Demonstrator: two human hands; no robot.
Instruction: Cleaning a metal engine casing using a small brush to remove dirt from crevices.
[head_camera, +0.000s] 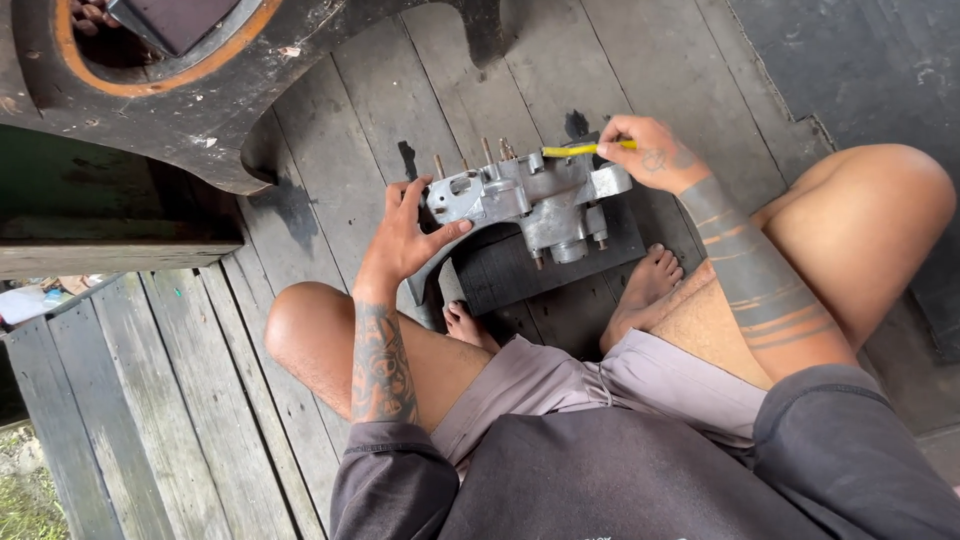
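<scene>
A grey cast-metal engine part (530, 200) with several upright studs rests on a dark flat board (530, 270) on the wooden floor in front of my crossed legs. My left hand (405, 230) grips the part's left end, thumb across its side. My right hand (650, 150) holds a thin yellow tool (580, 149) like a pen, its tip pointing left over the top of the part near the studs.
A large dark curved wooden piece (200, 110) with an orange-rimmed opening lies at the upper left; someone's toes show inside the opening. The plank floor's edge (60, 330) drops off at the left. A dark mat (860, 70) covers the floor at right.
</scene>
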